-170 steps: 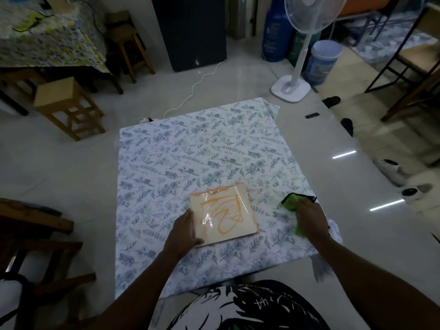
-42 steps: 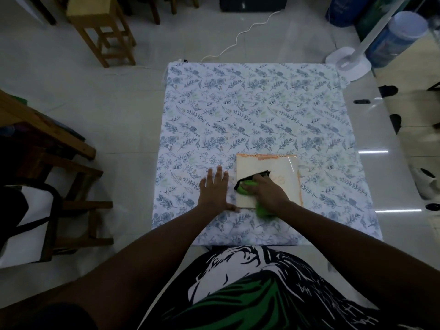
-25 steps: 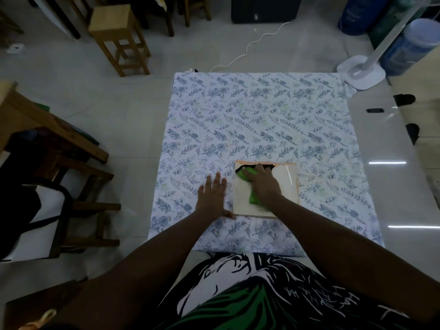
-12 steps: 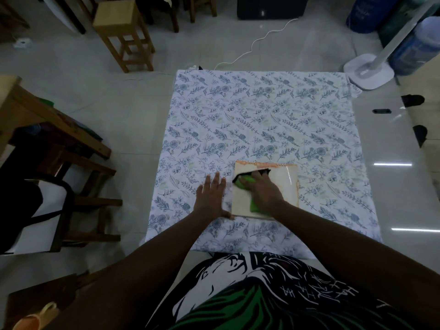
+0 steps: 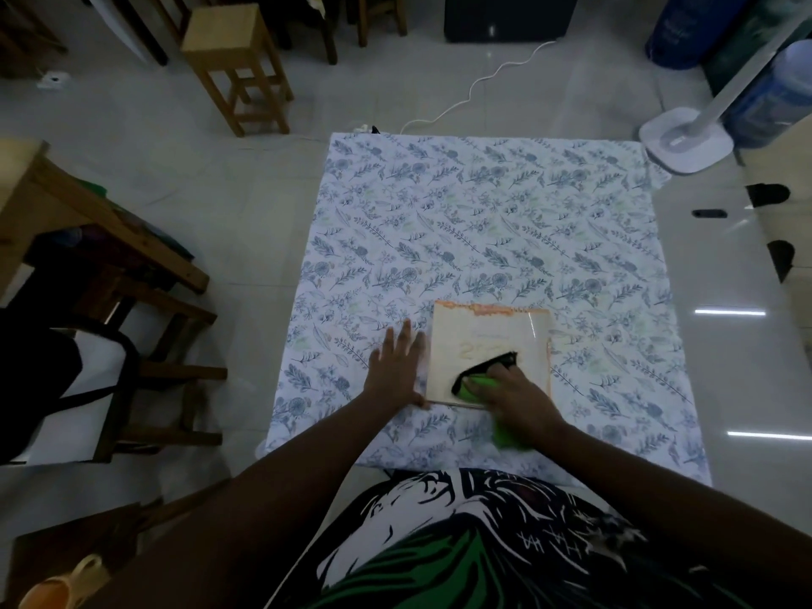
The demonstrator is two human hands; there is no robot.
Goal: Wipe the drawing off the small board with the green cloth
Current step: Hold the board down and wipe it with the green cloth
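Surface: floral sheet spread over pale floor tiles.
Small board: on the sheet's near half; looks stiff, light, glossy, likely to slide unless braced at an edge.
Drawing: faint orange traces remain above the cloth.
Green cloth: soft, bunched on the board's near part.
Right hand: fingers curled, pressing the cloth down.
Left hand: fingers flat, slightly spread, against the board's left edge.

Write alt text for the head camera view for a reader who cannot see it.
A person's right hand presses a green cloth onto a small cream square board, faint orange marks remaining at its middle and top edge. The left hand lies flat beside the board on a blue floral sheet spread over pale floor tiles.
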